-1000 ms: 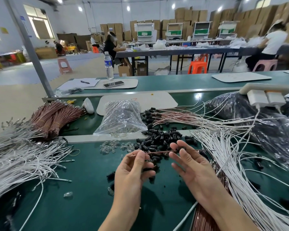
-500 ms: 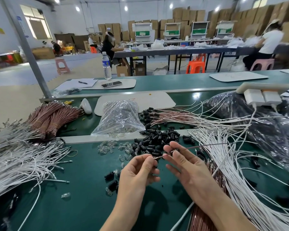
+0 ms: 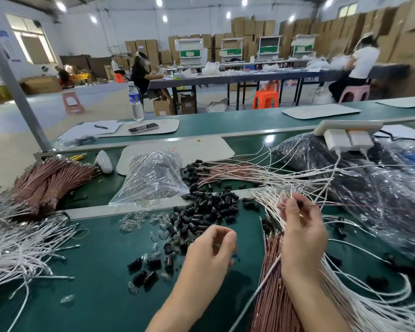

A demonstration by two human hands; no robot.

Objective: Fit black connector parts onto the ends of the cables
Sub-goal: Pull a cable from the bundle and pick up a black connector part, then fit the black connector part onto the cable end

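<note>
Connector parts (image 3: 209,207) lie on the table (image 3: 94,271), bag (image 3: 151,178) behind, cables (image 3: 369,305) right.

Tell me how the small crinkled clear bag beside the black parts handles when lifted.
The small crinkled clear plastic bag lies slumped and creased, so probably floppy. Small loose pieces sit at its base, so they would likely shift.

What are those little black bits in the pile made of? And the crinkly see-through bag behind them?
The black connector parts look like hard moulded plastic, slightly glossy: small tube shapes, all alike, with soft highlights. The bag looks like thin clear plastic film: it is crinkled, glints brightly, and its contents show through. Looks alone cannot confirm either.
</note>
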